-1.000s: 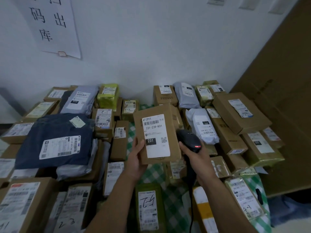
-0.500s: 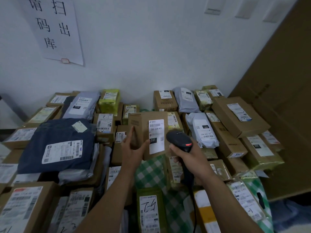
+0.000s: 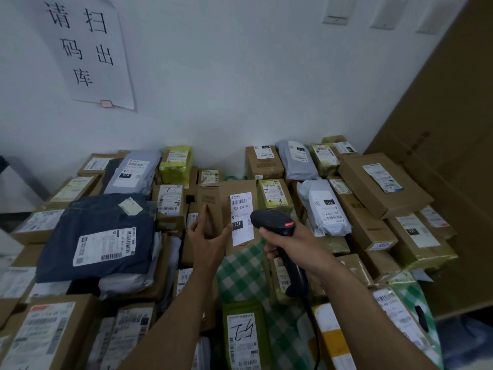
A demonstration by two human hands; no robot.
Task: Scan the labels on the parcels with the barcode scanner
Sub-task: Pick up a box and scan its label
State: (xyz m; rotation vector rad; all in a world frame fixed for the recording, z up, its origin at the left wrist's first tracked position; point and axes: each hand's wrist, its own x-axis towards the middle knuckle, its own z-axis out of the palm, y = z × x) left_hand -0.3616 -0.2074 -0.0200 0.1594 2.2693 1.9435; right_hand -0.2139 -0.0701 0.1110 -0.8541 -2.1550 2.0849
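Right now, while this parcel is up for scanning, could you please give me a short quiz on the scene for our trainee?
1. True or false: the right hand grips the barcode scanner.
2. The label on the brown box held by the left hand reads: A) 231-239-K01 B) 500-100-Z09 C) 777-888-X02.
3. What pattern shows on the cloth beneath that box?
Key: 1 true; 2 A; 3 green-and-white check.
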